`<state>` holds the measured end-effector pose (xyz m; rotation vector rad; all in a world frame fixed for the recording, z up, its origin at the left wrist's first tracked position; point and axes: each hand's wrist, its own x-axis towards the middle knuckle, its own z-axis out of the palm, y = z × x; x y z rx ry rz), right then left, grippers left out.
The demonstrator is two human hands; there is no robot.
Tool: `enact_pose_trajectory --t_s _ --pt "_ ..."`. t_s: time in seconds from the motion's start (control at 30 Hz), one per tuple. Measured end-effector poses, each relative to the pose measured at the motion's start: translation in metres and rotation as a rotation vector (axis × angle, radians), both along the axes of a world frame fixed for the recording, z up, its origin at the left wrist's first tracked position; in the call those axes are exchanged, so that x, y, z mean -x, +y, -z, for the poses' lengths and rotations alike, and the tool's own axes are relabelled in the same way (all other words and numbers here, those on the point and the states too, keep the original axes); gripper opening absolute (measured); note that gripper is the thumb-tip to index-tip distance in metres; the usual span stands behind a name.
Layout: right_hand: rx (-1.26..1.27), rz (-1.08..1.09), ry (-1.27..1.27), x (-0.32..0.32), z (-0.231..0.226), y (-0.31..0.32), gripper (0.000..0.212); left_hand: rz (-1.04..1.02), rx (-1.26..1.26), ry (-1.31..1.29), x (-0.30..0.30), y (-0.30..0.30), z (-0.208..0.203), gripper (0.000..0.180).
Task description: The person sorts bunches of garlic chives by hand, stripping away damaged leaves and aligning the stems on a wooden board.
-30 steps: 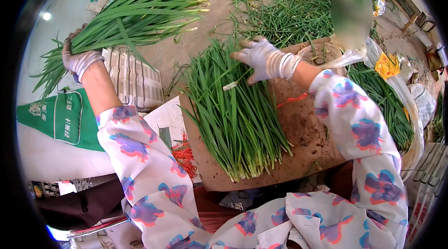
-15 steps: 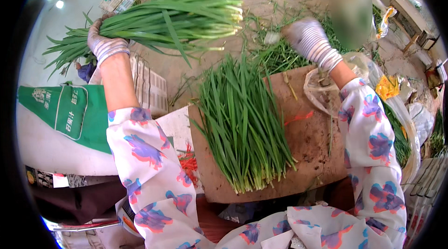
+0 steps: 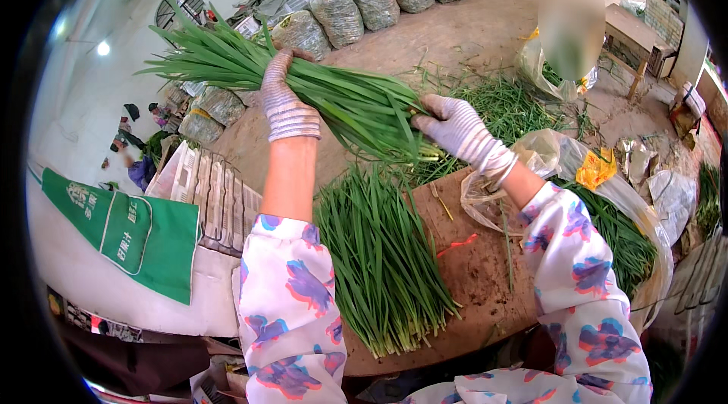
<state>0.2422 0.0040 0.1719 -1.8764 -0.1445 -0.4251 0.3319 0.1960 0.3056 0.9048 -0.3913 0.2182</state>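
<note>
A long bunch of garlic chives (image 3: 353,101) hangs slantwise above the board, leaf tips to the left and pale stem ends to the right. My left hand (image 3: 288,104), in a striped glove, is wrapped round its leafy middle. At the stem end, my right hand (image 3: 461,127), gloved alike, closes its thumb and fingers on the bunch; the fingertips are partly hidden. Below lies another bunch of garlic chives (image 3: 387,267) on a brown board (image 3: 485,283), with its cut ends toward me. A red tie (image 3: 457,245) rests beside it.
Loose chives (image 3: 504,104) cover the floor beyond the board. At the right stands an open plastic bag (image 3: 652,233) holding more chives. Left are stacked white crates (image 3: 216,192) and a green apron (image 3: 125,233). Filled sacks (image 3: 375,2) line the back.
My left hand has moved right with the bunch, which now slants down to the right. My right hand, apart from it before, has come to its stem end. The view has tilted up.
</note>
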Motion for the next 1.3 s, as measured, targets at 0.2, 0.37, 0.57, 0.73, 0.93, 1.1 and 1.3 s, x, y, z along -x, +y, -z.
enact_pose_trajectory --t_s 0.2,0.37,0.57,0.73,0.93,1.1,1.3 --pt "0.135 -0.197 -0.319 0.055 -0.038 -0.015 0.018 0.232 -0.012 0.101 -0.023 0.024 0.016 0.032" --pt "0.204 -0.187 -0.312 0.07 -0.029 -0.045 0.019 0.191 -0.098 0.06 -0.038 0.037 0.013 0.03" --pt "-0.206 -0.331 0.038 0.066 -0.041 -0.052 0.04 0.137 -0.159 -0.013 -0.035 0.026 0.016 0.036" --pt "-0.529 -0.406 -0.37 0.037 -0.109 -0.073 0.042 0.321 -0.145 0.053 -0.048 0.032 0.021 0.03" --pt "0.315 -0.548 -0.124 0.053 -0.107 -0.124 0.049 0.317 0.041 -0.039 -0.023 0.011 0.021 0.038" --pt "-0.016 -0.102 -0.168 0.034 -0.131 -0.105 0.031 0.446 -0.047 -0.127 0.004 -0.008 0.013 0.046" --pt "0.407 -0.081 -0.456 0.001 -0.187 -0.02 0.026 0.613 -0.055 -0.172 0.039 -0.038 0.01 0.047"
